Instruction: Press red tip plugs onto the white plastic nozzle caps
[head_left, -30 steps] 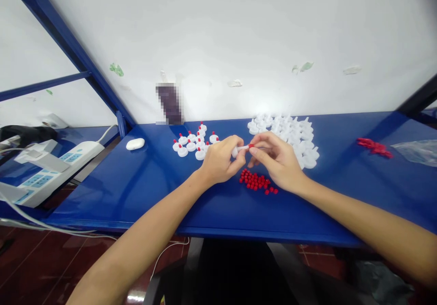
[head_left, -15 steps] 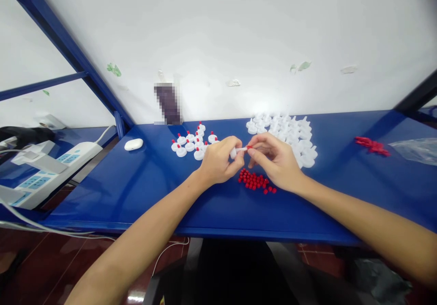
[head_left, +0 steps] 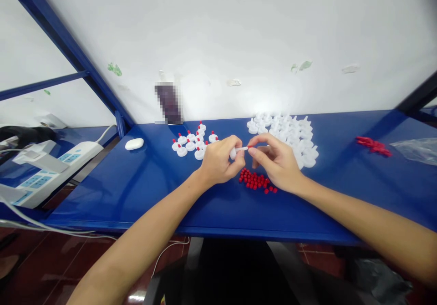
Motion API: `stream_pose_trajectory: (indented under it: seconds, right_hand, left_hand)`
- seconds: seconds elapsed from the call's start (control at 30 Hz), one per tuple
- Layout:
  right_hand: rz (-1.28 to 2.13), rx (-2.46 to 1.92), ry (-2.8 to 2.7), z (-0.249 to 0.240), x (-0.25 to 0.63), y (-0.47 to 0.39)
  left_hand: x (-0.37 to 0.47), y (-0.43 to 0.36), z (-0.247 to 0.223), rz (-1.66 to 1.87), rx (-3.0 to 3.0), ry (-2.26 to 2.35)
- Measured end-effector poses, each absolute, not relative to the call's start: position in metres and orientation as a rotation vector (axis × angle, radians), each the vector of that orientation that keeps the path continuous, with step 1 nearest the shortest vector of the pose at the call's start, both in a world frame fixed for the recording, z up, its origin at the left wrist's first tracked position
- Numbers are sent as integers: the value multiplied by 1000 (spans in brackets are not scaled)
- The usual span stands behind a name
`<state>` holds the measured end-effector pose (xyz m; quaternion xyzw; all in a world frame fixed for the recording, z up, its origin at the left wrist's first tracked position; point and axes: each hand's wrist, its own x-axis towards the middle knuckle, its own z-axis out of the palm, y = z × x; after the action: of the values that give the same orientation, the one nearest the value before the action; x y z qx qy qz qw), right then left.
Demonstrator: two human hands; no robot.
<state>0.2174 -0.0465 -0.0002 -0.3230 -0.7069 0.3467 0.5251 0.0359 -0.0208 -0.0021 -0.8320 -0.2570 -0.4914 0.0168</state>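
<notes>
My left hand (head_left: 223, 159) is closed round the base of a white nozzle cap (head_left: 241, 149), whose thin spout points right. At the spout's tip, the thumb and forefinger of my right hand (head_left: 275, 161) pinch a small red cap (head_left: 250, 147). Below the hands lies a pile of loose red caps (head_left: 254, 180) on the blue table. Behind my left hand stand several white nozzle caps with red tips (head_left: 190, 145). Many white nozzle caps without red tips (head_left: 290, 134) are heaped behind my right hand.
A white earbud case (head_left: 134, 144) lies at the left of the blue table (head_left: 136, 195). Red pieces (head_left: 373, 146) and a clear plastic bag (head_left: 418, 151) are at the right. A pixelated dark object (head_left: 170, 104) leans on the wall. Left are power strips (head_left: 68, 159) with cables.
The fingers of my right hand have shifted slightly at the spout's tip, with the forefinger and thumb still round the red cap. Otherwise the hands hold nearly the same place.
</notes>
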Motion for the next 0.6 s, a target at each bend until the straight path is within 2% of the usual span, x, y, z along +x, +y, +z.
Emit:
stream_pose_trajectory:
  seconds: [0.2, 0.43, 0.6]
  right_hand:
    - [773, -787, -1763, -3, 218, -45]
    - [454, -719, -1977, -6, 220, -42]
    - [359, -718, -2018, -8, 218, -43]
  left_hand:
    - [36, -20, -4, -1460, -2622, -841]
    - [33, -19, -5, -1445, -2640, -876]
    - [33, -19, -4, -1405, -2671, -879]
